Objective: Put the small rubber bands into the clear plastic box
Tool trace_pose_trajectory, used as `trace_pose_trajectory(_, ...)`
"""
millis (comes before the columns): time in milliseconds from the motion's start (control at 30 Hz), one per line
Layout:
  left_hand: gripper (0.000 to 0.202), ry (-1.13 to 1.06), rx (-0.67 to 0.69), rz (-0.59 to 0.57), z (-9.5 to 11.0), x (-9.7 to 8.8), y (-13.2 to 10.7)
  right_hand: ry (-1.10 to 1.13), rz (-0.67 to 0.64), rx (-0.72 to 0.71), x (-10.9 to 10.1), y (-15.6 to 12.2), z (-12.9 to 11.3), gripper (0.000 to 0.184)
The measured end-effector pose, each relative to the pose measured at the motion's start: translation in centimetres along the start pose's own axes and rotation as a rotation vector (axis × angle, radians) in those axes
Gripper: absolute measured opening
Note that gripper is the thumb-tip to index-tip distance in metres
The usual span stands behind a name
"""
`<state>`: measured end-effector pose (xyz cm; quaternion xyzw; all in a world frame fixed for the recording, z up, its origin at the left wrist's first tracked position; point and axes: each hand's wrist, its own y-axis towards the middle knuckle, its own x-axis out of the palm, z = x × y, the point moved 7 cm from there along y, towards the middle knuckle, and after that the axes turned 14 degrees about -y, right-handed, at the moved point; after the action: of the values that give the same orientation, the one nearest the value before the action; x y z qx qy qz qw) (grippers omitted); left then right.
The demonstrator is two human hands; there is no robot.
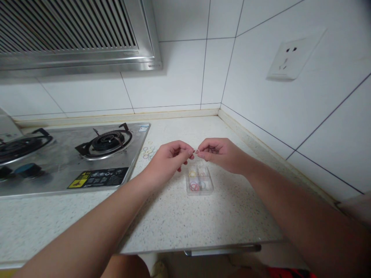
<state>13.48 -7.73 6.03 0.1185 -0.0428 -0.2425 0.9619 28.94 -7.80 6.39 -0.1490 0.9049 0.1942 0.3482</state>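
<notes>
My left hand (173,155) and my right hand (219,154) meet above the counter, fingertips closed in a pinch. Between them is a small pale loop that looks like a rubber band (196,151), gripped from both sides. Just below sits a clear plastic box (199,192) with compartments. Red rubber bands (194,187) lie in its near left compartment and yellow ones (192,175) behind them; the other compartments hold loops too small to make out well. Beside my left hand, a loose scatter of coloured rubber bands (147,153) lies on the counter, partly hidden by the hand.
A steel gas stove (101,170) with black burners occupies the left side of the speckled counter (179,220). Above it hangs a range hood (139,58). Tiled walls meet in a corner behind; a socket (290,58) is on the right wall. A drawer handle (223,251) shows below the front edge.
</notes>
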Motion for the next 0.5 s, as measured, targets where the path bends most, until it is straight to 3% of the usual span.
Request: trace_pose_trajectory(500,0.024,-0.004,-0.013,-0.063,-0.15,0.65,-0.2,0.018,0.059,-0.021,-0.57,-0.07,-0.51,0.036)
